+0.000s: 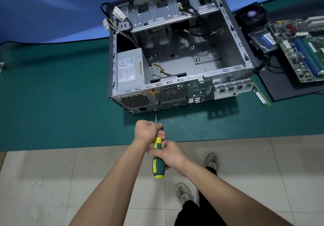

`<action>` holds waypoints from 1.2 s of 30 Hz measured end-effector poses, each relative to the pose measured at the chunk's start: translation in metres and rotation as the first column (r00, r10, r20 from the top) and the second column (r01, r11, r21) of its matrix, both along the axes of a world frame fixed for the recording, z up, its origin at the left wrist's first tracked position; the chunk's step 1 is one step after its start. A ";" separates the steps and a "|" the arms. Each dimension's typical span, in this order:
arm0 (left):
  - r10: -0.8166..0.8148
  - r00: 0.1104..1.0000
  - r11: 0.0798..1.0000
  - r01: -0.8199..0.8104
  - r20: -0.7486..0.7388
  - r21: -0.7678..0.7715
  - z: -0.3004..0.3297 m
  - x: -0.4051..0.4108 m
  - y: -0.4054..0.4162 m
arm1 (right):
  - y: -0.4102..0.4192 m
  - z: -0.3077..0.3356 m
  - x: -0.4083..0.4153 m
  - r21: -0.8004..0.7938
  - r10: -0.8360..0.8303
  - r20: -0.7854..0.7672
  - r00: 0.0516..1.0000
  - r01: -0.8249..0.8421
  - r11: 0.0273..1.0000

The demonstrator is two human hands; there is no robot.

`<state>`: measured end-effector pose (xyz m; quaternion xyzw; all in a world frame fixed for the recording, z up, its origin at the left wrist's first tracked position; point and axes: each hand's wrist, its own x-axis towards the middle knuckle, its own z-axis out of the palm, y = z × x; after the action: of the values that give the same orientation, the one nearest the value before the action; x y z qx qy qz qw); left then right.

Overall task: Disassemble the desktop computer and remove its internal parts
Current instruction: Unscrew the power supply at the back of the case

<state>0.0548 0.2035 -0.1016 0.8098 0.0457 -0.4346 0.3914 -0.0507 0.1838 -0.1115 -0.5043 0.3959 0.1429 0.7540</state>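
Grey steel computer case (175, 53) lies open, power supply (130, 68) inside.

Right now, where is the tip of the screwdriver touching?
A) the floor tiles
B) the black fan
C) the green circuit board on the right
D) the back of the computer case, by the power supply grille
D: the screwdriver, gripped by both hands, has its shaft tip against the back panel of the computer case, beside the power supply grille.

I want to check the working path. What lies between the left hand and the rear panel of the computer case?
In the head view, only the screwdriver's bare metal shaft spans from the left hand to the computer case, above the green mat.
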 end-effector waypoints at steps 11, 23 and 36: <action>-0.068 0.993 0.996 0.062 0.096 0.059 -0.008 0.001 -0.002 | -0.003 -0.006 -0.008 -0.088 -0.083 -0.040 0.996 0.080 0.993; -0.052 0.973 0.997 0.037 0.225 0.070 -0.017 0.005 -0.002 | 0.002 -0.002 0.003 -0.043 -0.201 -0.024 0.979 0.199 0.979; 0.053 0.998 0.999 -0.053 0.028 -0.002 -0.013 0.003 -0.013 | -0.013 -0.002 0.001 0.214 -0.077 0.025 0.997 0.070 0.974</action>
<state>0.0578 0.1905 -0.1151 0.8142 0.0616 -0.4126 0.4038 -0.0502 0.1709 -0.1138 -0.4081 0.3841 0.1480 0.8148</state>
